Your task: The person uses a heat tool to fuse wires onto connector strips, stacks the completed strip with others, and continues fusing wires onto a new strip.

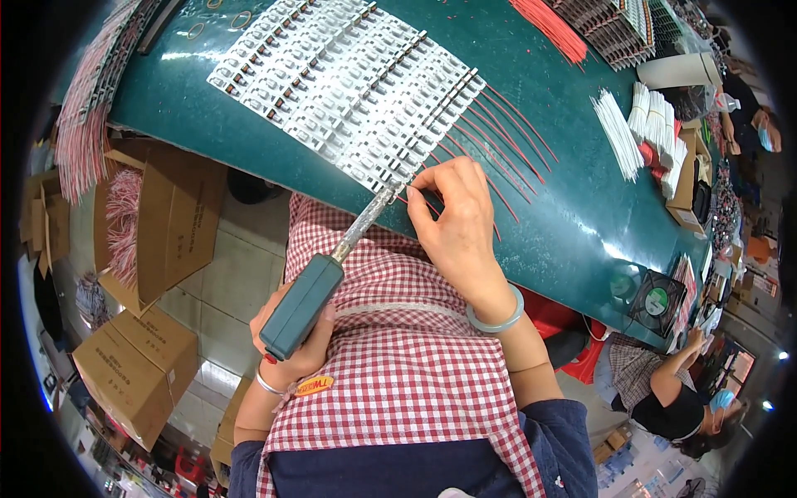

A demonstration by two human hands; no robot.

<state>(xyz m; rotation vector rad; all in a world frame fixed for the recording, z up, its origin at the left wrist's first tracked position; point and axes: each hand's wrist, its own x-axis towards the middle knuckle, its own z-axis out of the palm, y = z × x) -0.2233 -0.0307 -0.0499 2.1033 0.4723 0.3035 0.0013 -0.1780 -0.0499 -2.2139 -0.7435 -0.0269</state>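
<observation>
My left hand [311,344] is wrapped round the green handle of a soldering iron [305,303]. Its metal barrel slants up and to the right, and the tip meets the near corner of a white panel [349,91] made of many small repeated parts. At that same corner my right hand [461,224] is closed in a pinch, seemingly on a thin red wire; the fingers hide most of it. Several red wires [515,158] trail off the panel's right edge over the green table [573,224].
Boxes of wires, including an open carton [178,224], stand at the left. Red wires [552,29], bundled white wires [656,120] and a small fan [656,300] lie along the table's far and right sides. A masked co-worker [664,390] sits at the right.
</observation>
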